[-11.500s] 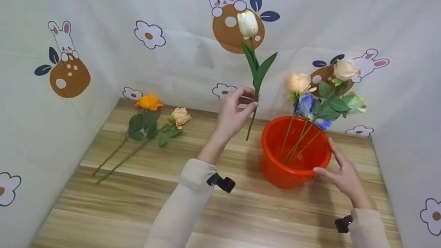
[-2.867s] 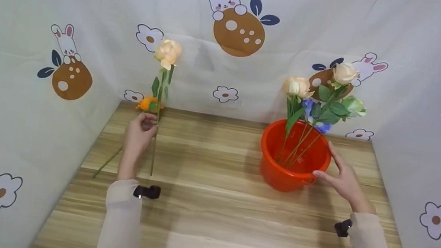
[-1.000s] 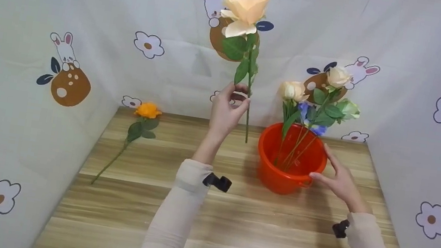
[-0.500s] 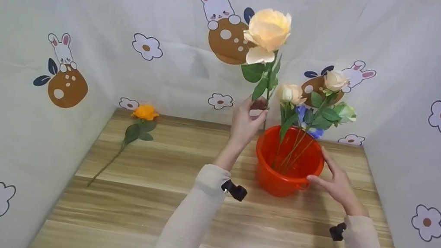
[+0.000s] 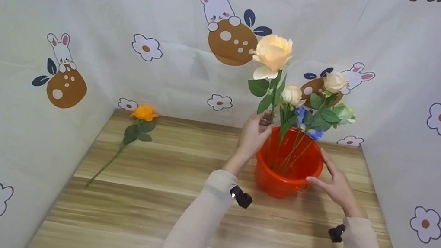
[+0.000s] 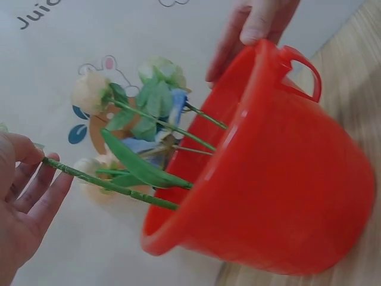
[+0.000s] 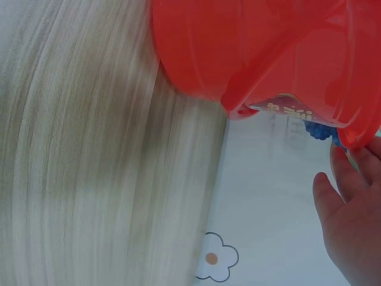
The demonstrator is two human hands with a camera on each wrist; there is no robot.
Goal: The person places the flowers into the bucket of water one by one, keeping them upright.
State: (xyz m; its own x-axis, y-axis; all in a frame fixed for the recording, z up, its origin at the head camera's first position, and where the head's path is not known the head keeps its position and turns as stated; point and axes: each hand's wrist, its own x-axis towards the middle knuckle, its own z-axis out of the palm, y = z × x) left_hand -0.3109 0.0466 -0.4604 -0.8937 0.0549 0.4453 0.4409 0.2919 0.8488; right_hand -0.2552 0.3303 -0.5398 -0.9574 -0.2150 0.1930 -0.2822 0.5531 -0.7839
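Note:
My left hand (image 5: 253, 135) pinches the stem of a peach rose (image 5: 274, 52) at the left rim of a red bucket (image 5: 279, 186). The stem's lower part runs down inside the bucket, also seen in the left wrist view, where the green stem (image 6: 113, 186) passes behind the rim. My right hand (image 5: 338, 185) rests against the bucket's right rim, thumb and fingers spread and mostly straight. Other flowers lean in the bucket: a pale peach rose (image 5: 335, 82), a green-white rose (image 5: 344, 114) and blue flowers (image 5: 315, 134). A pale bloom (image 5: 292, 95) stands beside the held rose.
An orange flower (image 5: 144, 112) with dark leaves and a long stem lies at the left of the wooden table (image 5: 136, 221). Fabric walls (image 5: 184, 75) printed with rabbits and flowers enclose the back and sides. A small handle (image 6: 306, 74) sticks out below the bucket's rim.
Earlier my left hand held a white tulip, then lifted the peach rose from the left of the table. It has since carried the rose right and lowered its stem into the bucket.

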